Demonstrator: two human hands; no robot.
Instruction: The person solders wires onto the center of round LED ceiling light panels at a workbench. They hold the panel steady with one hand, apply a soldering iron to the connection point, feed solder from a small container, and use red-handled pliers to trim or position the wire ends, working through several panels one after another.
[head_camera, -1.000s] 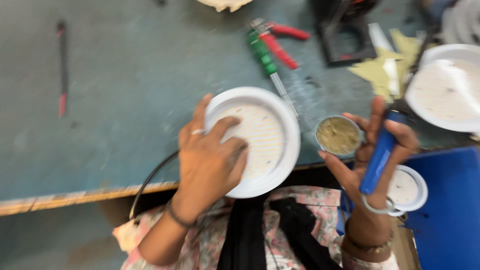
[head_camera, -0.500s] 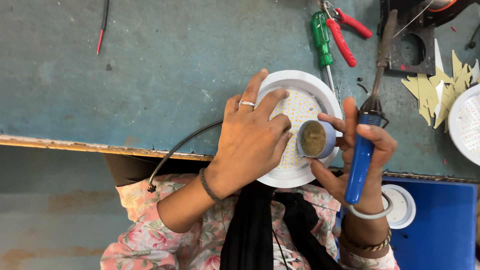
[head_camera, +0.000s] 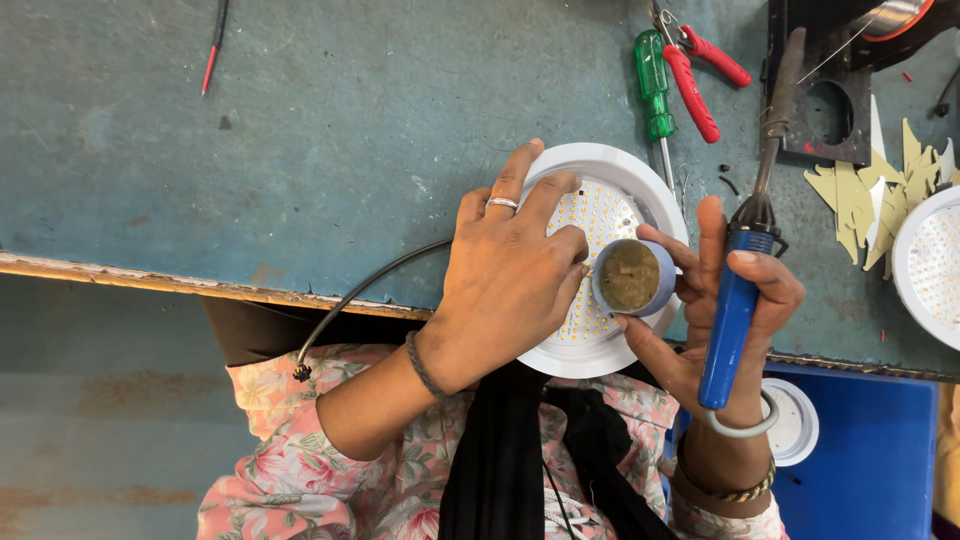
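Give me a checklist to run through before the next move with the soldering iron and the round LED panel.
1. Round LED panel steadied: ok, the left hand lies flat on it.
2. Soldering iron gripped: ok, the right hand holds its blue handle.
3. Iron tip away from the fingers: ok, it points up the bench, off the panel.
4. Small round tin secure: ok, right-hand fingers hold it over the panel.
5. Panel fully supported: not ok, its near edge overhangs the bench.
6. Iron hot: cannot tell.

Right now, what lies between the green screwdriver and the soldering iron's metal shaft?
In the head view, red-handled pliers lie between the green screwdriver and the soldering iron.
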